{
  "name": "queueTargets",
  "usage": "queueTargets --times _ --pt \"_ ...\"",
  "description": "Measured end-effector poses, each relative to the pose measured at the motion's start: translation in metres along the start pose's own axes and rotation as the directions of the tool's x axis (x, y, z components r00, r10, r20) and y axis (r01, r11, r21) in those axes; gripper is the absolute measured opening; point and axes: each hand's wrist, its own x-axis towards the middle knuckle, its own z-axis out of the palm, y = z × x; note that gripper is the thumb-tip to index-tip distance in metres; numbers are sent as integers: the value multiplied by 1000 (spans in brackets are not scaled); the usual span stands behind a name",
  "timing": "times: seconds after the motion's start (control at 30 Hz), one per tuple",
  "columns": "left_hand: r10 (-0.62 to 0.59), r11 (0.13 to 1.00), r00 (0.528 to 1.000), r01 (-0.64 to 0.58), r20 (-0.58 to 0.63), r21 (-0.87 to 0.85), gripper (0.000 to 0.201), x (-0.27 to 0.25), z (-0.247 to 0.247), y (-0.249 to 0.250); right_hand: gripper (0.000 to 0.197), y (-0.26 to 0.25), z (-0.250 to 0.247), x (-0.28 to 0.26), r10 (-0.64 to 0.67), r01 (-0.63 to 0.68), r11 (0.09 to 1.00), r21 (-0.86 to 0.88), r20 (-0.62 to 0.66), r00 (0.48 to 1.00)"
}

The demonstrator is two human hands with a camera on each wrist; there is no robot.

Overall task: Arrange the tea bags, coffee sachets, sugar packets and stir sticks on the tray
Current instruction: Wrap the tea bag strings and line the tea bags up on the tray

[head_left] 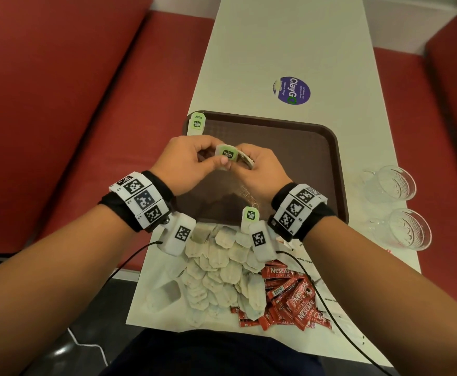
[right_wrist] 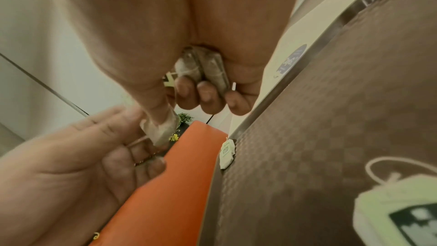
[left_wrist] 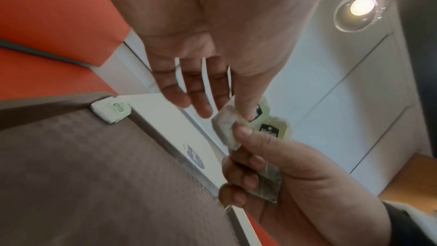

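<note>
At the tray's (head_left: 335, 169) far left corner one tea bag (head_left: 196, 124) is lying half over the rim, green tag up, so the tea-bag step looks barely begun. Just right of it, above the tray's left half, the left hand (head_left: 186, 169) is pinching the corner of a papery tea bag (head_left: 227, 156) between thumb and forefinger, its other fingers spread loose. The right hand (head_left: 260, 172) is meeting it, thumb pressing that same bag while the curled fingers are clutching a few more bags (left_wrist: 267, 180) against the palm. I would judge they are peeling one bag off the small stack; the next move calls for separating it cleanly, strings untangled, and laying it flat beside the first. The tray is brown plastic with a fine woven texture and rounded corners. Beyond the tray's near edge, on the white table (head_left: 276, 50), soft pillowy tea bags (head_left: 222, 267) are lying heaped, and to their right glossy red Nescafé sachets (head_left: 289, 299) are spilling toward the near right. Two cut-glass tumblers (head_left: 395, 204) are standing by the table's right edge.
</note>
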Motion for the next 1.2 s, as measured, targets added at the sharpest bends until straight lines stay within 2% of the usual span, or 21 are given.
queueTargets --times 0.1,0.17,0.27,0.33,0.5,0.6,0.7,0.9,0.97,1.07,1.2 --pt "-81 992 997 80 7 96 6 11 -2 -15 5 0 3 6 39 -39 999 -31 -15 999" --pt "-144 976 987 153 -69 152 5 26 -8 -27 3 0 2 9 84 -85 996 -33 -15 996" --pt "-298 921 929 341 -221 187 9 56 -23 -49 10 -2 -1 11 159 -163 984 74 54 986" --pt "-386 866 881 449 -274 222 17 74 -31 -61 13 -5 -4 13 184 -196 972 130 98 978" --pt "-487 760 837 546 -248 353 28 102 -27 -75 12 -9 -8 16 185 -214 960 178 165 969" --pt "-504 731 834 551 -226 403 28 109 -22 -82 15 -5 -7 16 204 -224 965 133 148 968" --pt "-504 718 830 557 -240 418 28 111 -21 -89 7 0 -9 16 189 -198 977 76 111 976" --pt "-447 707 863 502 -236 498 23 113 -23 -86 2 5 -16 17 162 -163 987 10 62 985" --pt "-450 704 881 452 -148 547 19 114 -23 -83 5 7 -17 17 149 -150 989 4 52 987" --pt "-481 661 876 349 19 664 22 112 -20 -79 10 7 -19 16 107 -106 994 -31 45 993" --pt "-437 621 899 275 34 735 19 109 -19 -75 10 7 -18 16 80 -77 995 -61 41 996"
